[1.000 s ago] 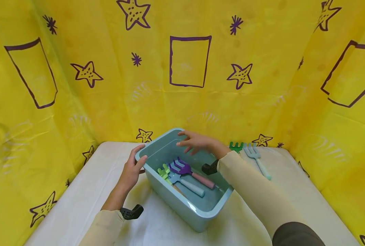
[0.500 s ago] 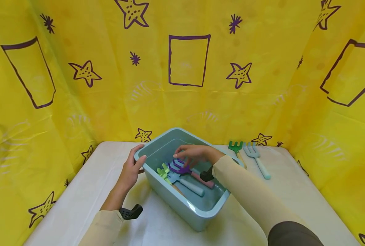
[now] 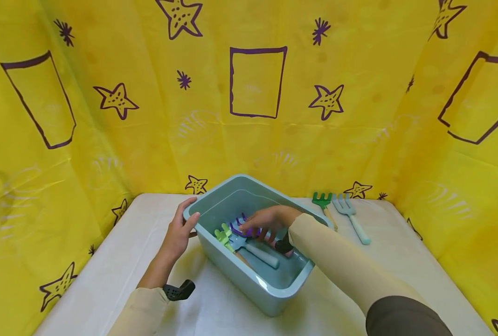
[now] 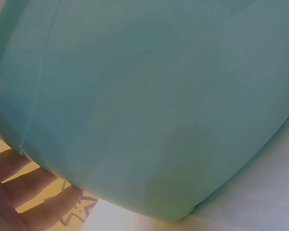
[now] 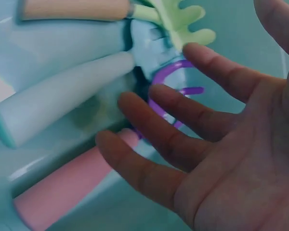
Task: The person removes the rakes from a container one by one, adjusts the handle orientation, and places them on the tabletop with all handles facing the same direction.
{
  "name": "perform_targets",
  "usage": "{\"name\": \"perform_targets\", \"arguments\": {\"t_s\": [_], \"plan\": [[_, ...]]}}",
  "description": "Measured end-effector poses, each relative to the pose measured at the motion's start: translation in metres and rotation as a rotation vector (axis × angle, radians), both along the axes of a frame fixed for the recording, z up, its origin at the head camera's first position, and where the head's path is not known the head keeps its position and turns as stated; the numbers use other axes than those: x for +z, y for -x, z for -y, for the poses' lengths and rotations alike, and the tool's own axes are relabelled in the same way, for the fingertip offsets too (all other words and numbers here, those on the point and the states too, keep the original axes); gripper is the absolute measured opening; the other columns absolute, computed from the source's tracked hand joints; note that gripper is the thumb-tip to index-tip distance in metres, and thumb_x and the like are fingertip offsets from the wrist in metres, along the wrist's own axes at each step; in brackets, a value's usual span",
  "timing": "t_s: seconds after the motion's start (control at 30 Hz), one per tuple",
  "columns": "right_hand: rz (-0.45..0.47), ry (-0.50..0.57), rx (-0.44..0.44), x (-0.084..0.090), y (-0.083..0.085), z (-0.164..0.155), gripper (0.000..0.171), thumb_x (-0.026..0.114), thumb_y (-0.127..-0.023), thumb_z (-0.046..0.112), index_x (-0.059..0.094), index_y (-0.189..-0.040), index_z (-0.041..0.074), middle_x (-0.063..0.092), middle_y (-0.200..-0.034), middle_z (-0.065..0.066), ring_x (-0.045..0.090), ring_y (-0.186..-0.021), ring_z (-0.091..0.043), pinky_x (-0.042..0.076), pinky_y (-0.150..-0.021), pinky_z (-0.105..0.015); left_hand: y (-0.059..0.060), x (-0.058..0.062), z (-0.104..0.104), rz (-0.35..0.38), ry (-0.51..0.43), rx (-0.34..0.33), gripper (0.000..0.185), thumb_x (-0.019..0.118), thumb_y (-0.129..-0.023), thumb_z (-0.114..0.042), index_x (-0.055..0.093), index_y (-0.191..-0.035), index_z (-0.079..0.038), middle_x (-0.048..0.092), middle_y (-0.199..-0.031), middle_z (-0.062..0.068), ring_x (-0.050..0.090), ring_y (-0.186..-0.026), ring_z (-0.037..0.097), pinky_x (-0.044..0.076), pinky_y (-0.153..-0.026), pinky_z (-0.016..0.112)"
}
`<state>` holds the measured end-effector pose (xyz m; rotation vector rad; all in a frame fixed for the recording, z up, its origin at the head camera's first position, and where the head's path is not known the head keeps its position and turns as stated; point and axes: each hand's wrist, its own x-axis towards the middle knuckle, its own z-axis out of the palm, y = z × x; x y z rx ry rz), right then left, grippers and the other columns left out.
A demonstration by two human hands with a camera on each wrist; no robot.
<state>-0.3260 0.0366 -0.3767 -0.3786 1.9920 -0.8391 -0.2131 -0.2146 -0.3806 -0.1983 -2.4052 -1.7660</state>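
My left hand (image 3: 181, 231) holds the left corner of a blue-green plastic bin (image 3: 232, 270), thumb over the rim and fingers on the outside. Inside the bin my right hand (image 3: 270, 219) hovers, palm down with fingers spread, over a purple toy rake (image 3: 240, 232) with a pink handle (image 5: 70, 185). From above, the hand hides part of that rake. The right wrist view has the fingertips close to it, and contact cannot be made out. Beside it lie a light blue toy tool with a pale handle (image 3: 261, 256) and a light green rake (image 3: 222, 235) with a wooden-coloured handle.
Right of the bin, a dark green toy rake (image 3: 322, 199) and a light blue toy fork (image 3: 349, 212) lie on the white-covered table (image 3: 400, 261). A yellow curtain (image 3: 257, 140) with drawn stars surrounds the table at the back and sides.
My right hand has moved from above the bin's far rim down into the bin, over the purple rake. The left hand stays at the corner.
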Motion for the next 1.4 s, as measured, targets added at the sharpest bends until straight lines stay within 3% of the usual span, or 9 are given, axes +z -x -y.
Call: {"name": "perform_targets", "arguments": {"t_s": [0.27,0.5,0.63,0.77,0.87,1.0,1.07,1.4], "plan": [[0.016,-0.191,0.095,-0.002,-0.006,0.002,0.047,0.058,-0.092,0.053,0.070,-0.115,0.013,0.061,-0.115,-0.015,0.056,-0.107,-0.033,0.049,-0.089,-0.054,0.000,-0.002,0.000,0.016,-0.002,0.000,0.053,0.046,-0.103,-0.027,0.025,-0.151,-0.019,0.036,-0.150,0.017,0.043,-0.129,0.044,0.044,-0.093,0.061],[0.012,-0.277,0.160,-0.002,-0.009,0.003,0.048,0.058,-0.091,0.056,0.071,-0.115,0.017,0.059,-0.113,-0.010,0.055,-0.100,-0.030,0.047,-0.091,-0.051,-0.001,0.000,0.000,0.013,0.008,0.009,0.052,0.046,-0.103,-0.027,0.026,-0.151,-0.018,0.037,-0.149,0.019,0.044,-0.128,0.044,0.045,-0.092,0.061],[-0.035,-0.322,0.223,-0.003,-0.011,0.005,0.046,0.060,-0.089,0.056,0.073,-0.114,0.018,0.059,-0.112,-0.010,0.054,-0.093,-0.029,0.048,-0.089,-0.046,-0.001,0.001,0.000,0.016,0.010,0.011,0.052,0.045,-0.104,-0.027,0.026,-0.151,-0.018,0.036,-0.149,0.019,0.044,-0.128,0.044,0.045,-0.092,0.061],[-0.065,-0.324,0.260,-0.002,-0.013,0.006,0.047,0.058,-0.090,0.056,0.073,-0.115,0.018,0.059,-0.116,-0.008,0.056,-0.099,-0.032,0.046,-0.094,-0.046,0.000,-0.002,0.000,0.031,0.000,0.011,0.052,0.046,-0.104,-0.026,0.026,-0.151,-0.020,0.036,-0.150,0.018,0.043,-0.129,0.044,0.044,-0.093,0.061],[-0.026,-0.304,0.232,-0.001,-0.012,0.006,0.048,0.057,-0.092,0.055,0.073,-0.117,0.017,0.058,-0.122,-0.007,0.057,-0.107,-0.035,0.043,-0.100,-0.048,0.006,-0.010,0.004,0.024,-0.006,0.010,0.052,0.047,-0.103,-0.029,0.026,-0.151,-0.024,0.036,-0.150,0.016,0.043,-0.129,0.043,0.045,-0.092,0.061],[0.047,-0.281,0.164,-0.001,-0.010,0.007,0.047,0.060,-0.091,0.052,0.073,-0.116,0.015,0.057,-0.126,-0.008,0.060,-0.109,-0.038,0.042,-0.101,-0.051,0.004,-0.006,0.004,0.017,0.001,0.009,0.052,0.046,-0.103,-0.030,0.027,-0.151,-0.023,0.037,-0.149,0.017,0.044,-0.128,0.043,0.045,-0.092,0.061],[0.057,-0.274,0.144,-0.001,-0.011,0.008,0.045,0.062,-0.090,0.051,0.073,-0.114,0.014,0.058,-0.123,-0.009,0.061,-0.107,-0.037,0.043,-0.100,-0.051,-0.001,0.002,0.001,0.027,0.002,0.008,0.052,0.046,-0.104,-0.027,0.026,-0.151,-0.019,0.036,-0.149,0.019,0.043,-0.128,0.045,0.044,-0.093,0.062],[-0.039,-0.297,0.280,0.001,-0.016,0.007,0.040,0.064,-0.090,0.048,0.072,-0.111,0.015,0.060,-0.115,-0.008,0.055,-0.103,-0.034,0.044,-0.096,-0.049,-0.002,0.003,-0.001,0.021,0.012,0.006,0.053,0.046,-0.103,-0.026,0.025,-0.152,-0.016,0.036,-0.150,0.020,0.044,-0.128,0.045,0.045,-0.092,0.061]]}}
